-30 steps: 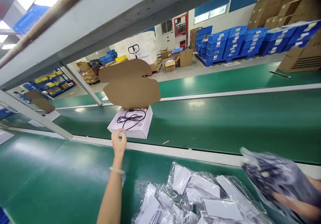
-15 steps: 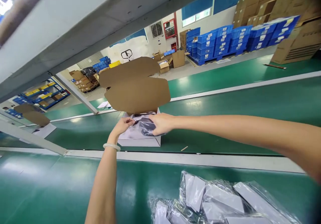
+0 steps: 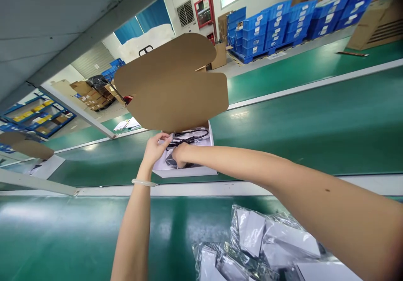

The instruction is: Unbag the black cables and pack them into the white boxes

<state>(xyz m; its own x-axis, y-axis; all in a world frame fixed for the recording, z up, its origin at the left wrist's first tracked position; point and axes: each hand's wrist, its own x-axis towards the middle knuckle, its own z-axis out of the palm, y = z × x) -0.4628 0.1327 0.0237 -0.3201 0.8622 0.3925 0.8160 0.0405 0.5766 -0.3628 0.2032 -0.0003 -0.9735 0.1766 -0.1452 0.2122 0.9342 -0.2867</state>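
Observation:
A white cardboard box [image 3: 212,147] with its brown lid [image 3: 176,92] raised stands on the green conveyor. Inside it lie a coiled black cable [image 3: 197,135] and a dark object in a clear plastic bag [image 3: 170,162]. My right hand [image 3: 180,154] reaches down into the box with its fingers curled round the bagged object, partly hiding it. At the box's left side, my left hand [image 3: 155,148] has thumb and fingers closed beside the cable and some clear plastic. Whatever sits between those fingertips is too small to make out.
Several clear bags with white contents [image 3: 252,230] lie on the near green surface. Another open box [image 3: 48,167] stands farther left on the conveyor. A slanted metal post [image 3: 78,111] rises left of my hands, below an overhead shelf [image 3: 63,25]. Stacked blue crates [image 3: 255,33] stand beyond.
My right hand has moved left and down into the box with the bagged object. The black cable shows more now. My left hand stays at the box's left side; the camera view has shifted.

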